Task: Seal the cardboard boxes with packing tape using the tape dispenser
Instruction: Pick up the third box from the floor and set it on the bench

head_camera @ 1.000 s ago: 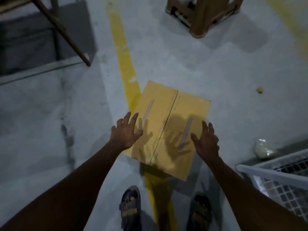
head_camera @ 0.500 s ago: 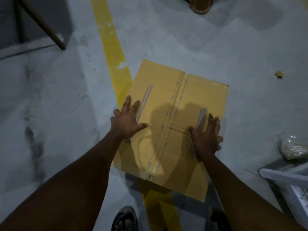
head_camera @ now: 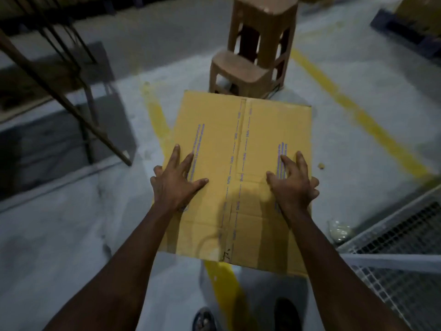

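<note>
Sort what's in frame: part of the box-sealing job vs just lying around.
Job: cardboard box; left hand and right hand, both resting on its top. No tape dispenser in view.
Lying about: brown plastic stools; white mesh cage; clear plastic bag; metal rack legs.

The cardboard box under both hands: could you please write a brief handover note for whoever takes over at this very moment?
Left hand: open, fingers spread flat on the cardboard box top, near its left edge.
Right hand: open, flat on the top by the right edge.
Box: flaps closed, over the yellow floor line.
Done: flaps down; a printed strip runs along the centre seam, tape or not I cannot tell.
Left: no tape dispenser in view; find it and tape the seam.
</note>
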